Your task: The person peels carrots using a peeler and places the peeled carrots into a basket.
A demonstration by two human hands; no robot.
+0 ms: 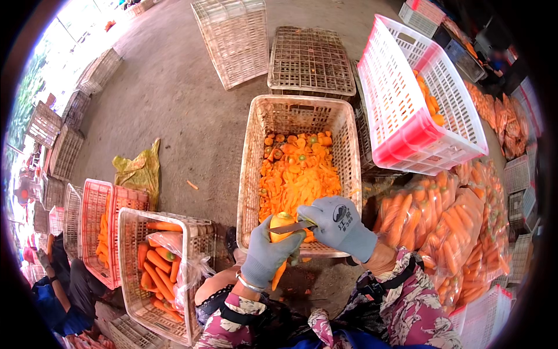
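Observation:
My left hand (272, 248), in a grey work glove, grips a carrot (282, 219) whose thick end points up and away from me. The tip of the same carrot seems to show below the palm. In my right hand (342, 224), also gloved, is a knife (288, 227) with its flat blade lying across the carrot's thick end. Both hands are over the near edge of a dirty plastic crate (245, 174). Carrot peelings (301, 179) and cut carrot ends (279, 138) cover its bottom.
At left stands a crate of unpeeled carrots (159, 266), beside a pink crate (96, 235). A white-and-red crate (394, 102) holding carrots rises at right, above bagged carrots (440, 227). Another person's gloved hand (43, 258) shows at far left. Upturned crates (311, 59) stand ahead.

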